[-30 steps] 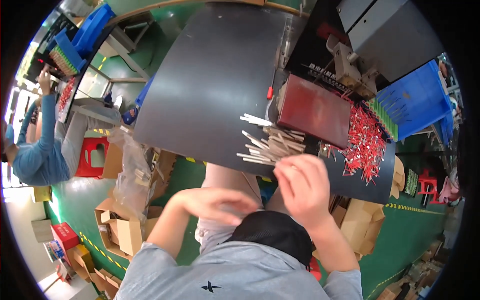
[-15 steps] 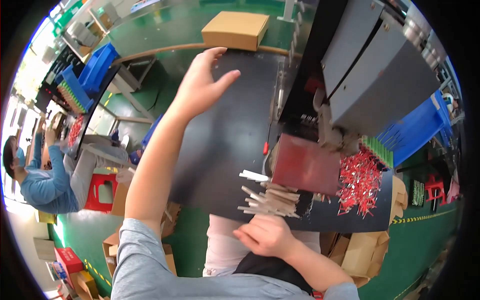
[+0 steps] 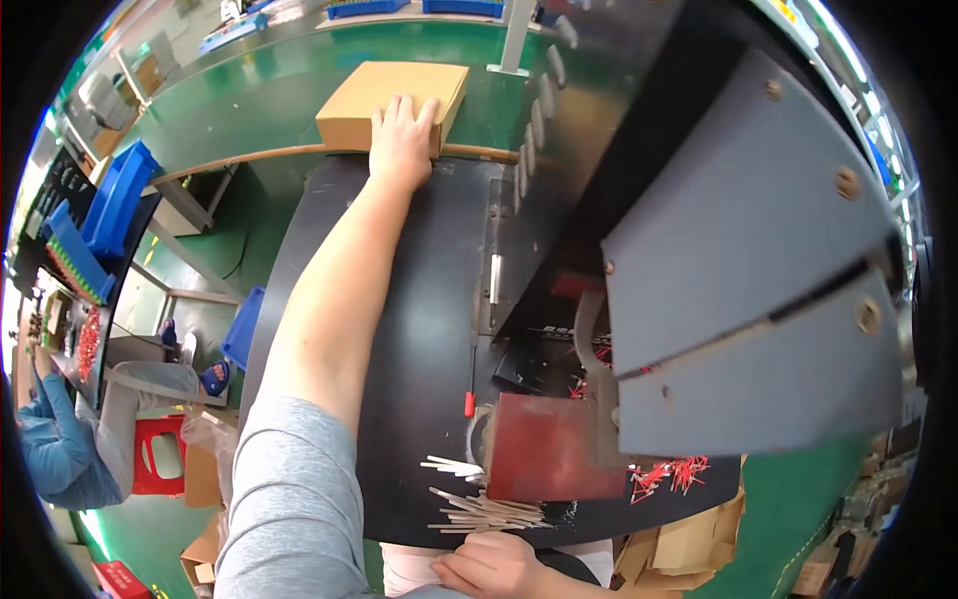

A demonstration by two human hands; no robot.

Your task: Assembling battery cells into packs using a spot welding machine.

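Past the far edge of the black tabletop (image 3: 429, 290): closed cardboard box (image 3: 384, 85). Left hand (image 3: 402, 142) stretched forward, fingers spread on it, can't tell if gripping. Right hand (image 3: 496, 566) low, fingers curled, beside pale sticks (image 3: 491, 514), can't tell if holding anything.

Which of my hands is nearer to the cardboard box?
Left. Your left hand is on the cardboard box, at its near side; your right hand is well away, by the pale sticks at the near edge of the black table.
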